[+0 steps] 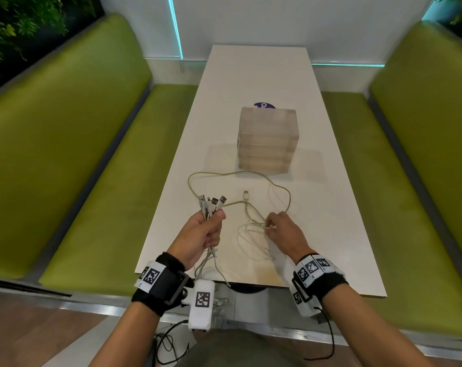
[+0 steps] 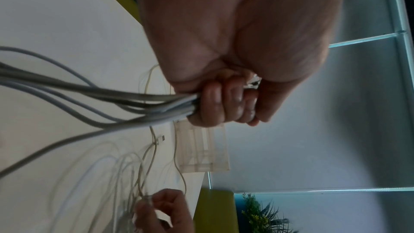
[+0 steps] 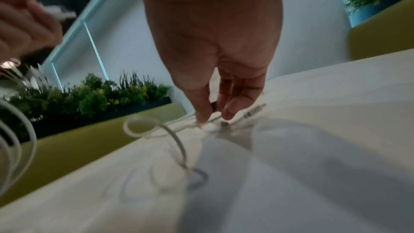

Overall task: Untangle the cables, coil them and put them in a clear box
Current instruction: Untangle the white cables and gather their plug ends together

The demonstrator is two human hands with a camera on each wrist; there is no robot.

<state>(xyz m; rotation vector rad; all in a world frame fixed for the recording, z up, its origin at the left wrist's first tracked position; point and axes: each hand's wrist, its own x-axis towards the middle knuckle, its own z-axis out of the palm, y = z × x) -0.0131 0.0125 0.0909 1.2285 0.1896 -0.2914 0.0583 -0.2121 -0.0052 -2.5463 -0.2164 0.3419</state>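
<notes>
My left hand (image 1: 207, 229) grips a bundle of pale cables (image 2: 134, 102) in a fist above the table's near left edge, their plug ends (image 1: 214, 201) sticking up past the thumb. The rest of the tangle (image 1: 253, 234) lies looped on the white table (image 1: 330, 234). My right hand (image 1: 273, 225) reaches down into it and pinches a cable end (image 3: 210, 125) between thumb and forefinger. One loose USB plug (image 1: 246, 193) lies flat between my hands and the clear box stack (image 1: 267, 140), which stands mid-table with its lid on.
Green bench seats (image 1: 105, 181) run along both sides of the narrow table. A purple round sticker (image 1: 263, 105) shows behind the boxes. Some cables hang over the table's near edge (image 1: 219, 279). Plants (image 3: 89, 95) stand behind the left bench.
</notes>
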